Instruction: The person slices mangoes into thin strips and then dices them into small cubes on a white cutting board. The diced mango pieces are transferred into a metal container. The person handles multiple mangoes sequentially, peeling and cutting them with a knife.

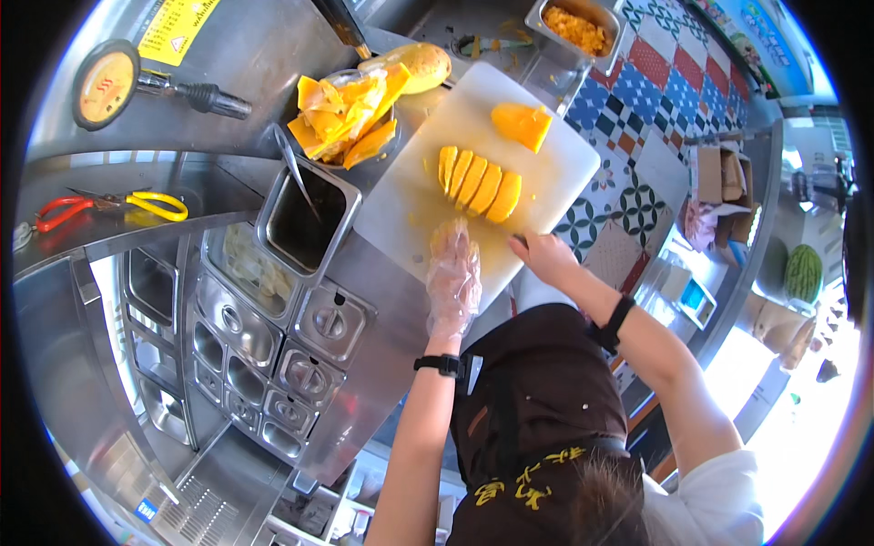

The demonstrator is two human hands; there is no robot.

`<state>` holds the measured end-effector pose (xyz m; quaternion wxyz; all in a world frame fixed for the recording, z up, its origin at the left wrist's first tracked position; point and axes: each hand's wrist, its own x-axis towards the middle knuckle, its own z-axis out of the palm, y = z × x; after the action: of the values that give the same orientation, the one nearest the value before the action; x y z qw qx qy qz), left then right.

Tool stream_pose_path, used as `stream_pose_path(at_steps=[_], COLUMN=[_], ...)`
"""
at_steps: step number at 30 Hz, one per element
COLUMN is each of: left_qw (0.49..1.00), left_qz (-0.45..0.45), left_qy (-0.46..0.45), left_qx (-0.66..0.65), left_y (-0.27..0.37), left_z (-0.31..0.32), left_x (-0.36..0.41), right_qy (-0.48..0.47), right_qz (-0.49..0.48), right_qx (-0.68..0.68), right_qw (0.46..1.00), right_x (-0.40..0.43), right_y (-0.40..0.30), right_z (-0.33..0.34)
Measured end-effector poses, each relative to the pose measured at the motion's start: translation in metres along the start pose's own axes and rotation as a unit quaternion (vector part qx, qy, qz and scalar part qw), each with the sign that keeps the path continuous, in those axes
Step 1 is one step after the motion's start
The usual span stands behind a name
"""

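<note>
A white cutting board (382,218) bears a row of thick yellow-orange mango slices (481,185) and an uncut peeled mango piece (522,126) beyond them. My left hand (455,273), in a clear plastic glove, rests over the board just below the slices, fingers extended, holding nothing visible. To its right, my bare right hand (546,258) is closed around a dark handle (520,240) at the board's near edge; no blade can be made out. A bowl heaped with mango peels (341,123) stands beyond the board to the left, next to a whole yellow mango (427,67).
Left of the board are an open steel container (307,218) with a long utensil and several lidded steel pans (331,321). Red-and-yellow-handled scissors (102,203) lie on a steel shelf. A steel pan of orange pulp (577,31) stands at the top right.
</note>
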<state>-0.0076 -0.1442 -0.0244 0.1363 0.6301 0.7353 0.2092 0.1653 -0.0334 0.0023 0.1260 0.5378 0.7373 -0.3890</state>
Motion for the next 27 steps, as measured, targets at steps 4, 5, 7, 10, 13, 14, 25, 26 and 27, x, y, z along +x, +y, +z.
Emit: stream_pose_path(at_steps=[4,5,7,10,13,14,25,26,27], left_qw=[1.0,1.0,0.999,0.998,0.997,0.998,0.99,0.993,0.993], left_qz=[0.0,-0.002,0.006,0.0,0.004,0.0,0.095,0.098,0.113], left_qy=[0.003,0.007,0.018,0.023,0.024,0.022,0.029,0.006,0.021], left_qx=[-0.012,-0.019,-0.031,-0.066,-0.073,-0.067,-0.1,-0.059,-0.024], left_y=[-0.001,-0.003,-0.004,-0.007,-0.011,-0.01,0.034,0.044,0.055], left_z=[-0.001,0.0,0.002,0.004,0.004,0.004,-0.028,-0.023,-0.016], left_x=[-0.001,-0.001,-0.002,-0.004,-0.005,-0.005,0.116,0.138,0.158], right_qy=[0.007,0.017,-0.024,-0.043,-0.054,-0.049,0.108,0.113,0.111], right_qz=[-0.006,-0.011,0.012,0.014,0.009,-0.001,0.0,-0.003,0.007], right_qx=[0.018,0.02,-0.005,-0.011,0.021,0.064,0.119,0.127,0.14], right_qw=[1.0,1.0,1.0,0.999,0.998,0.997,0.987,0.985,0.984], right_x=[-0.007,-0.007,-0.007,-0.007,-0.013,-0.019,-0.058,-0.054,-0.047], right_y=[-0.002,-0.002,-0.002,-0.001,0.006,0.012,0.097,0.103,0.107], right_z=[0.003,0.002,0.004,0.005,0.003,0.0,-0.079,-0.086,-0.093])
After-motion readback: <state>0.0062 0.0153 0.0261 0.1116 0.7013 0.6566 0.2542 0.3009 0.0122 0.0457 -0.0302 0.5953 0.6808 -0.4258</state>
